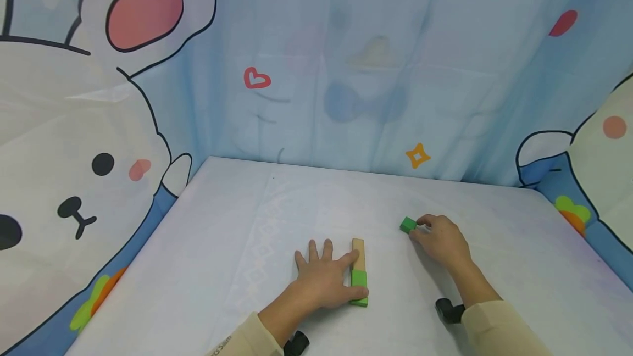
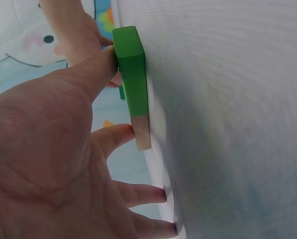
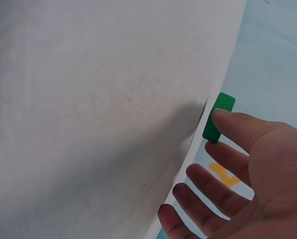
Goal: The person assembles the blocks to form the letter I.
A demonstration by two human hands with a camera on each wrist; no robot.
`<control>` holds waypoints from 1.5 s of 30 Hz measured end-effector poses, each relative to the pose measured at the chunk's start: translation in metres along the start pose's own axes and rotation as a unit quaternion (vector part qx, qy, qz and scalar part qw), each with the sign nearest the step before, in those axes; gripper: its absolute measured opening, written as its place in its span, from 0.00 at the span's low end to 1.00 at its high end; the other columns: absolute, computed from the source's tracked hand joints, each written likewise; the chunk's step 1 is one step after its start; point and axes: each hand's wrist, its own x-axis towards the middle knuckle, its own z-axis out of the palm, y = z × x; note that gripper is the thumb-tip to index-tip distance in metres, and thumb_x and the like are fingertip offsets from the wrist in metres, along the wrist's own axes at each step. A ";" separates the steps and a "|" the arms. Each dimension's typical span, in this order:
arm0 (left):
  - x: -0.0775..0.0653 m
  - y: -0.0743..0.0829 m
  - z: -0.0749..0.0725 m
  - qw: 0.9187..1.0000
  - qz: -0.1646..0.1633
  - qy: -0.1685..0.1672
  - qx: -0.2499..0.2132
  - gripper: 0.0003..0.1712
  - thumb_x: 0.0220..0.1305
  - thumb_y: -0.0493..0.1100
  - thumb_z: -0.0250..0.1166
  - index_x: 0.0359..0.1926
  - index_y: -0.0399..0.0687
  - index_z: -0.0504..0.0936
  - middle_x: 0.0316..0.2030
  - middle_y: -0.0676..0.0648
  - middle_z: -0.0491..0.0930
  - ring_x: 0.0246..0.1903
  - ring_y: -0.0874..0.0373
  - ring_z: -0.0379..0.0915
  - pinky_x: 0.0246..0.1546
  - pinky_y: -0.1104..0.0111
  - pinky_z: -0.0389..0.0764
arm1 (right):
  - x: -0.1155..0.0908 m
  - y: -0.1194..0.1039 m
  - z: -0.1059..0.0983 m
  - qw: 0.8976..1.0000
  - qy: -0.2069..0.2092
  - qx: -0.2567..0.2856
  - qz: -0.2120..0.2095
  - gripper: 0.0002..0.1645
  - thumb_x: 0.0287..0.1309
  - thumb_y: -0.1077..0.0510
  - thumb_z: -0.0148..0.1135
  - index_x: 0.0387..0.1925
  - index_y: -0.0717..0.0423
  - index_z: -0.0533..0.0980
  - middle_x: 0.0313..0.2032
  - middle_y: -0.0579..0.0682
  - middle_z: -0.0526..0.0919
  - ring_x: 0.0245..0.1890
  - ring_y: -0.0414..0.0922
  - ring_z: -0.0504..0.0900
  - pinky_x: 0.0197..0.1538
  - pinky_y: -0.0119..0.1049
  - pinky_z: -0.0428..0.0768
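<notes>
Near the front middle of the table, in the head view, a green block lies end to end with a natural-wood block in a straight line. My left hand is spread beside them. Its thumb lies across the green block and its index fingertip touches the wooden one, as the left wrist view also shows on the green block and wooden block. Farther back on the right, my right hand pinches a smaller green block between thumb and index finger; its other fingers are extended in the right wrist view.
A white cloth covers the table. Behind it hangs a light blue curtain printed with cartoon animals, a heart and a star. Black camera mounts sit at both wrists, by the beige sleeves.
</notes>
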 end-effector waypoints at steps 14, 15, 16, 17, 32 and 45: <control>0.000 -0.001 0.002 1.000 0.001 0.000 -0.003 0.47 0.60 0.77 0.64 0.77 0.73 0.65 0.78 0.32 0.57 0.77 0.24 0.44 0.67 0.24 0.51 | -0.002 -0.013 0.004 1.000 -0.003 0.002 0.005 0.29 0.67 0.51 0.63 0.62 0.65 0.76 0.64 0.75 0.72 0.65 0.73 0.70 0.62 0.68 0.73; 0.000 -0.001 0.002 1.000 0.001 0.001 -0.004 0.47 0.60 0.76 0.64 0.77 0.73 0.66 0.78 0.32 0.57 0.77 0.24 0.44 0.67 0.24 0.51 | -0.002 -0.014 0.004 1.000 -0.003 0.001 0.000 0.29 0.67 0.51 0.63 0.62 0.65 0.76 0.64 0.75 0.72 0.65 0.73 0.70 0.62 0.68 0.73; 0.000 -0.001 0.002 1.000 0.002 0.001 -0.004 0.47 0.60 0.76 0.64 0.77 0.73 0.66 0.78 0.32 0.57 0.77 0.24 0.44 0.67 0.24 0.51 | -0.002 -0.015 0.003 1.000 -0.003 0.000 -0.003 0.29 0.67 0.51 0.63 0.62 0.65 0.76 0.64 0.75 0.72 0.65 0.73 0.70 0.61 0.68 0.73; 0.000 -0.001 0.002 1.000 0.002 0.001 -0.005 0.47 0.60 0.76 0.64 0.77 0.73 0.66 0.78 0.32 0.57 0.77 0.24 0.44 0.67 0.24 0.51 | -0.002 -0.015 0.003 1.000 -0.002 -0.002 -0.005 0.28 0.67 0.51 0.64 0.62 0.65 0.76 0.64 0.76 0.72 0.65 0.73 0.70 0.61 0.68 0.73; 0.000 -0.002 0.003 1.000 -0.004 -0.003 -0.006 0.46 0.60 0.77 0.63 0.77 0.74 0.66 0.78 0.32 0.57 0.77 0.24 0.44 0.68 0.25 0.51 | 0.001 -0.034 0.008 1.000 -0.015 -0.007 0.001 0.27 0.67 0.52 0.65 0.62 0.62 0.77 0.64 0.73 0.73 0.66 0.71 0.70 0.65 0.67 0.71; 0.001 -0.001 0.003 1.000 -0.003 -0.001 -0.001 0.46 0.60 0.77 0.63 0.77 0.74 0.65 0.78 0.33 0.57 0.78 0.25 0.45 0.68 0.25 0.51 | 0.004 -0.052 0.012 1.000 -0.017 -0.004 -0.010 0.26 0.66 0.52 0.67 0.61 0.60 0.78 0.64 0.71 0.75 0.65 0.69 0.72 0.64 0.66 0.73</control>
